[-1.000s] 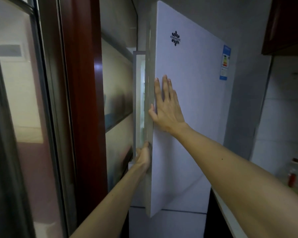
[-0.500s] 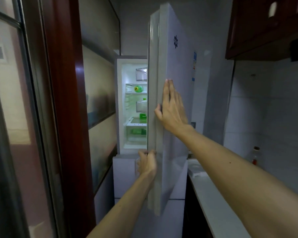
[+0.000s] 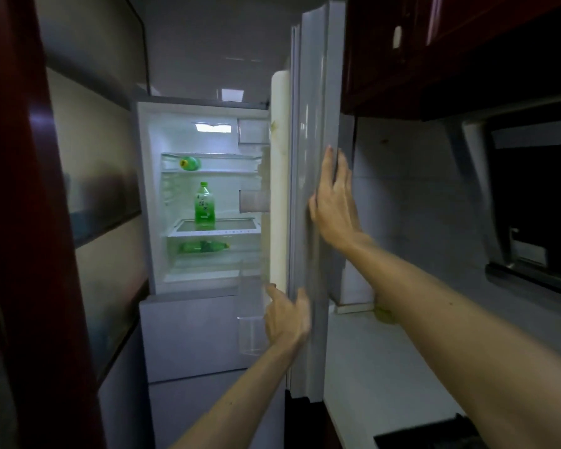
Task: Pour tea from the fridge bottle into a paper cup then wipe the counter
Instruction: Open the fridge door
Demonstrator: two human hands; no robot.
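Observation:
The white fridge door (image 3: pixel 311 202) stands swung wide open, edge-on to me. My left hand (image 3: pixel 285 315) grips its lower edge, fingers curled round it. My right hand (image 3: pixel 332 199) lies flat on the door's outer face with straight fingers. Inside the lit fridge an upright green tea bottle (image 3: pixel 204 205) stands on the middle shelf. A second green bottle (image 3: pixel 190 163) lies on the top shelf and a third (image 3: pixel 204 246) lies in the drawer below. No paper cup is in view.
A pale counter (image 3: pixel 376 361) runs along the right under a dark red wall cabinet (image 3: pixel 434 53). A dark range hood (image 3: pixel 531 202) hangs further right. A dark red door frame (image 3: pixel 23 222) and glass panels close in the left side.
The fridge door has swung further open to the right, with both hands staying on it. The interior and its green bottles have come fully into view.

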